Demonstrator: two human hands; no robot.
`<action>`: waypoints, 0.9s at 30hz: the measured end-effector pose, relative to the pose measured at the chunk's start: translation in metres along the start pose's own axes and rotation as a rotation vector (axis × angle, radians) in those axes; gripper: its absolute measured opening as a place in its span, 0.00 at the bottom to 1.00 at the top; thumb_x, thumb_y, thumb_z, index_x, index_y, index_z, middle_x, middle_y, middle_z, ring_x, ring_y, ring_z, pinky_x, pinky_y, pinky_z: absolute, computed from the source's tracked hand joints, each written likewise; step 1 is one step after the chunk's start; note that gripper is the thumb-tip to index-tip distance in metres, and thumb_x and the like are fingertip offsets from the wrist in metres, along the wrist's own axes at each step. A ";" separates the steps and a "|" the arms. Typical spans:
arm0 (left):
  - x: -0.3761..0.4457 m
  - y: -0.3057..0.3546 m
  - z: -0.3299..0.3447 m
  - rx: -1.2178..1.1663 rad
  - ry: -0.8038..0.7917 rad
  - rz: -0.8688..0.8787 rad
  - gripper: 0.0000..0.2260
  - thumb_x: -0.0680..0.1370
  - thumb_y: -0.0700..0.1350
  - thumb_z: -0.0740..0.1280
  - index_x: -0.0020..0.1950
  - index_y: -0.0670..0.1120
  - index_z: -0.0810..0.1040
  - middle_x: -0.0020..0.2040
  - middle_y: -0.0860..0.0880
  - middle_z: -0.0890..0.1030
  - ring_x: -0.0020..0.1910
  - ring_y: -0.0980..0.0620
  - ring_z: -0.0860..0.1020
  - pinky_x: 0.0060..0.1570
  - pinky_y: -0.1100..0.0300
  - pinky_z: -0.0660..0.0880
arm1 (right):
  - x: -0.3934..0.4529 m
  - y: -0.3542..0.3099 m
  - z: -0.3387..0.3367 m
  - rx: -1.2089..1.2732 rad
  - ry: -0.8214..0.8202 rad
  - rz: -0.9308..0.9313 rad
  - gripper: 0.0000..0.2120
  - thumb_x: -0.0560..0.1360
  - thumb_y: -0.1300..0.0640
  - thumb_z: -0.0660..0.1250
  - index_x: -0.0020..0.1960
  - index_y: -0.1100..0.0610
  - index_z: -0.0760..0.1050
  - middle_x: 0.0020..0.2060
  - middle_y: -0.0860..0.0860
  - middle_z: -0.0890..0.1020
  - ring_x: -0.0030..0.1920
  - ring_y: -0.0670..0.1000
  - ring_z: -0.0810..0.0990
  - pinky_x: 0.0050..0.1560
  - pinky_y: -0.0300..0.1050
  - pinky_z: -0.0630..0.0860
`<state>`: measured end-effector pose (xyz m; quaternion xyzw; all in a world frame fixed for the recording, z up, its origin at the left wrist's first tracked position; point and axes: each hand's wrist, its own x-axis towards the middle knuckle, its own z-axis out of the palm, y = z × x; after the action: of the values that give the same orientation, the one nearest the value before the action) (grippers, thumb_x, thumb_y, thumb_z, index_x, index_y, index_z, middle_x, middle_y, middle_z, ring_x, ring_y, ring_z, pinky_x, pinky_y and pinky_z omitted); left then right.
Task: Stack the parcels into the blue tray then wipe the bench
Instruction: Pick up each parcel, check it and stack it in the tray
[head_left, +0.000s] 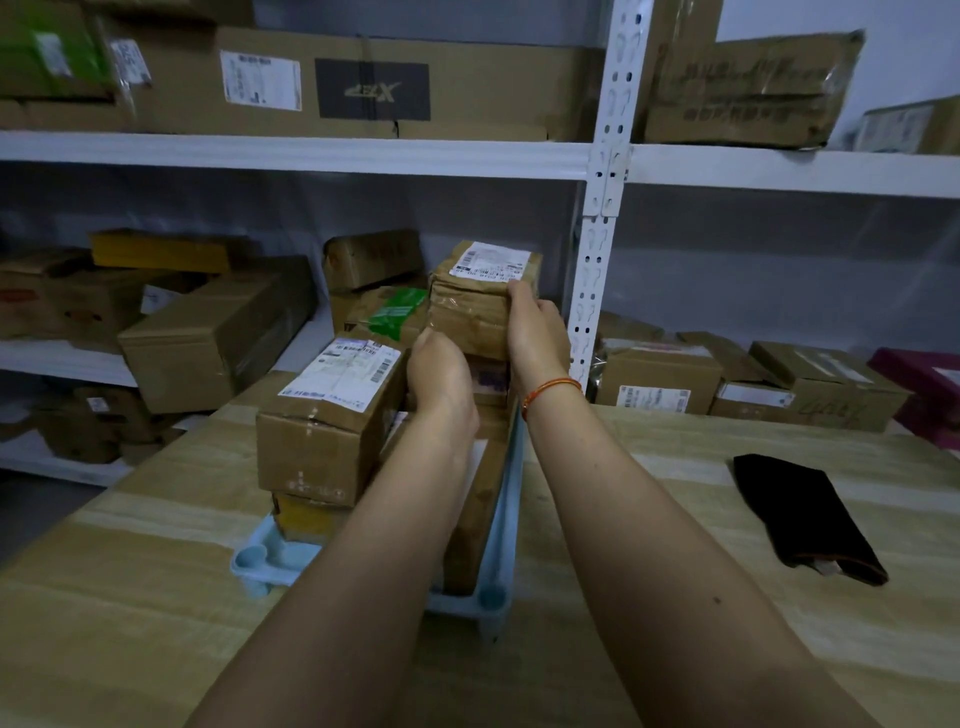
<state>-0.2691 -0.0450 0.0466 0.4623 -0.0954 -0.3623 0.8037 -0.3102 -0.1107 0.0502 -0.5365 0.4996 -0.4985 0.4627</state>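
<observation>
Your left hand (439, 371) and right hand (535, 332) both clasp the top parcel (480, 299), fingers curled round its sides, high on the stack in the blue tray (511, 525) near the worktop's (649, 545) far edge. Set it flat and square on the parcels beneath, then release only once it sits steady, since the stack looks tall and uneven.
</observation>
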 end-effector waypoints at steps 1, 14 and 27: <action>0.008 -0.004 0.002 0.011 -0.013 0.009 0.14 0.80 0.46 0.60 0.61 0.46 0.80 0.56 0.44 0.83 0.54 0.45 0.81 0.58 0.49 0.78 | 0.008 0.001 0.004 -0.011 -0.008 0.002 0.30 0.67 0.32 0.57 0.58 0.51 0.76 0.52 0.52 0.80 0.52 0.56 0.78 0.59 0.56 0.75; 0.040 -0.024 0.003 0.108 -0.021 0.029 0.15 0.80 0.48 0.57 0.63 0.49 0.77 0.56 0.45 0.83 0.54 0.45 0.82 0.58 0.48 0.78 | 0.038 0.021 0.017 -0.226 -0.081 -0.088 0.36 0.68 0.26 0.51 0.69 0.44 0.70 0.63 0.50 0.77 0.63 0.59 0.74 0.65 0.60 0.70; 0.011 -0.015 -0.018 0.435 -0.035 -0.085 0.09 0.82 0.43 0.58 0.50 0.43 0.77 0.45 0.46 0.80 0.40 0.50 0.78 0.34 0.62 0.72 | 0.018 0.046 -0.004 -0.100 -0.050 0.077 0.26 0.78 0.44 0.57 0.70 0.58 0.67 0.62 0.56 0.77 0.60 0.59 0.76 0.63 0.56 0.72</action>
<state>-0.2595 -0.0448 0.0223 0.6221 -0.1659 -0.3748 0.6671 -0.3176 -0.1321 0.0065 -0.5517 0.5325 -0.4409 0.4666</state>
